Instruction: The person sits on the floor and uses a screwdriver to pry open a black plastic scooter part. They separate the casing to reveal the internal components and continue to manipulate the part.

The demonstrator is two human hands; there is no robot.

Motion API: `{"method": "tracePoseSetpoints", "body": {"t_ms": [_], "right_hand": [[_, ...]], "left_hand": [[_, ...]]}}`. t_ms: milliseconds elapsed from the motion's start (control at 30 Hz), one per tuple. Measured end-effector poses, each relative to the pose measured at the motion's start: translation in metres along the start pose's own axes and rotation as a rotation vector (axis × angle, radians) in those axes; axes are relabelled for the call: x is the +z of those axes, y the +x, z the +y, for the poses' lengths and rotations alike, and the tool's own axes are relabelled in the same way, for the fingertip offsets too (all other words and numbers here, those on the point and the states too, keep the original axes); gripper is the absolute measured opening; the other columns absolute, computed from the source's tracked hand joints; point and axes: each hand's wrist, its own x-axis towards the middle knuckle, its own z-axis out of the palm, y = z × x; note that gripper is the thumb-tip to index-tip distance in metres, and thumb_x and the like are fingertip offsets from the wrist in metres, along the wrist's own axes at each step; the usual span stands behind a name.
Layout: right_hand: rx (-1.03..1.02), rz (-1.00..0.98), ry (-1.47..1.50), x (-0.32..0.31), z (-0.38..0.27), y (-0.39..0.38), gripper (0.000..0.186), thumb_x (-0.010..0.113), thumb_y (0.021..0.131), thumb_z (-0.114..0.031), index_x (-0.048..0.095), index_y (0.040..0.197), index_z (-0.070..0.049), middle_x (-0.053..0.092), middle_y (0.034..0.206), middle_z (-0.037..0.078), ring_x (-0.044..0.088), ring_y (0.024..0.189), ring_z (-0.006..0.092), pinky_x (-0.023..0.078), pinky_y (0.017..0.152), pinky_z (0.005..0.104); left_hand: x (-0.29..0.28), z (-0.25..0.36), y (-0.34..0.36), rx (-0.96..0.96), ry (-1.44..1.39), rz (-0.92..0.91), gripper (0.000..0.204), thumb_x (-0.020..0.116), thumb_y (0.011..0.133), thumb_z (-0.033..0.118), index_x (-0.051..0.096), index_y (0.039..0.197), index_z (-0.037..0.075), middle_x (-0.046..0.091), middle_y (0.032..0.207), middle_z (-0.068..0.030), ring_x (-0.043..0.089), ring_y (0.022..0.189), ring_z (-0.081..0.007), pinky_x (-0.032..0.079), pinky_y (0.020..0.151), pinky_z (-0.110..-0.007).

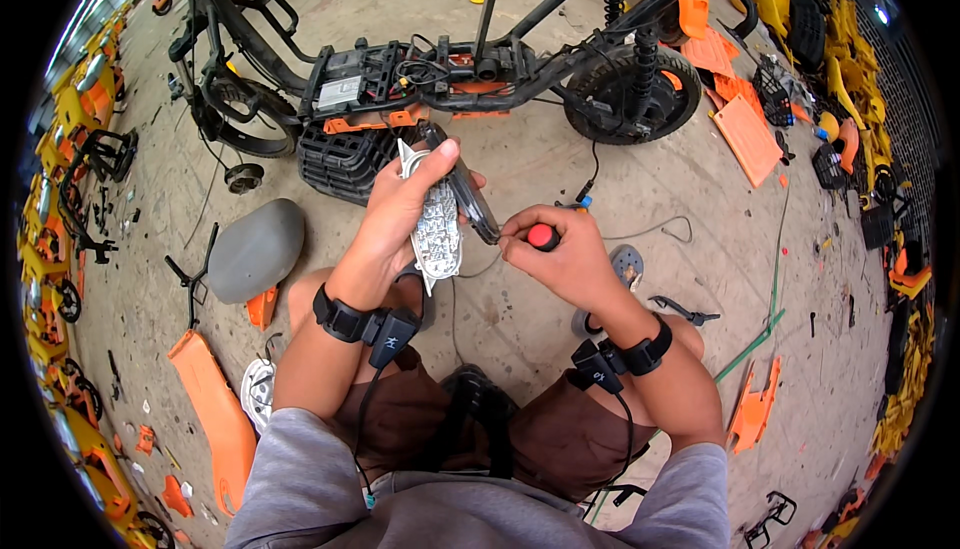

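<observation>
My left hand (405, 194) is closed around a silvery lamp reflector (437, 234) with a grid of small cells, tilted upright. The same hand grips a long dark lamp cover (470, 194) beside it, the thumb lying over its upper part. My right hand (565, 259) pinches at the lower tip of the dark cover. Tucked in that hand is what looks like a screwdriver (543, 237), its black handle's red end facing up; the shaft is hidden. Whatever the right fingertips hold is too small to make out.
Ahead stands a stripped black scooter frame (480, 74) on its wheels, with a black crate (345, 159) beneath. A grey seat (257, 251) and an orange panel (215, 419) lie left. Right are orange panels (748, 139), a green strap (750, 347) and a loose cable (650, 229).
</observation>
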Motion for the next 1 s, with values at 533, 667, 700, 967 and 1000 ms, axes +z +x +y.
{"method": "tracePoseSetpoints", "body": {"t_ms": [533, 667, 700, 967, 1000], "right_hand": [[0.049, -0.056, -0.012, -0.0037, -0.0036, 0.0017, 0.020, 0.070, 0.085, -0.016, 0.073, 0.092, 0.002, 0.068, 0.073, 0.003, 0.058, 0.063, 0.0060, 0.046, 0.057, 0.0219], [0.003, -0.023, -0.039, -0.0033, -0.0032, 0.0017, 0.017, 0.071, 0.082, -0.012, 0.072, 0.091, 0.003, 0.068, 0.073, 0.002, 0.060, 0.069, 0.0065, 0.048, 0.065, 0.0221], [0.001, -0.014, -0.047, -0.0031, -0.0045, 0.0014, 0.017, 0.071, 0.081, -0.011, 0.072, 0.091, 0.003, 0.068, 0.073, 0.002, 0.061, 0.070, 0.0065, 0.049, 0.066, 0.0222], [0.021, 0.018, -0.140, 0.0004, -0.0028, -0.0024, 0.018, 0.071, 0.079, -0.011, 0.071, 0.091, 0.003, 0.071, 0.079, 0.008, 0.064, 0.074, 0.0090, 0.051, 0.071, 0.0246], [0.019, 0.020, -0.147, 0.0003, -0.0029, -0.0019, 0.019, 0.071, 0.079, -0.013, 0.071, 0.091, 0.002, 0.071, 0.080, 0.010, 0.065, 0.074, 0.0098, 0.051, 0.072, 0.0250]], "left_hand": [[-0.0007, 0.0004, -0.0001, -0.006, 0.013, -0.018, 0.033, 0.072, 0.091, 0.030, 0.053, 0.103, 0.006, 0.070, 0.085, -0.0162, 0.067, 0.058, -0.0167, 0.056, 0.049, -0.027], [-0.0014, -0.0014, 0.0014, 0.004, 0.013, 0.000, 0.032, 0.072, 0.091, 0.029, 0.054, 0.103, 0.005, 0.070, 0.085, -0.0161, 0.066, 0.058, -0.0164, 0.055, 0.049, -0.027], [-0.0002, -0.0012, 0.0010, 0.003, 0.016, 0.007, 0.032, 0.072, 0.091, 0.029, 0.054, 0.103, 0.005, 0.070, 0.085, -0.0161, 0.066, 0.058, -0.0163, 0.055, 0.049, -0.027], [-0.0066, -0.0036, 0.0027, -0.031, 0.144, 0.009, 0.045, 0.068, 0.093, 0.030, 0.051, 0.122, 0.001, 0.069, 0.089, -0.0190, 0.068, 0.063, -0.0198, 0.057, 0.052, -0.030], [-0.0075, -0.0031, 0.0024, -0.039, 0.145, 0.011, 0.046, 0.068, 0.093, 0.032, 0.050, 0.122, 0.000, 0.069, 0.089, -0.0194, 0.068, 0.061, -0.0200, 0.057, 0.052, -0.030]]}}
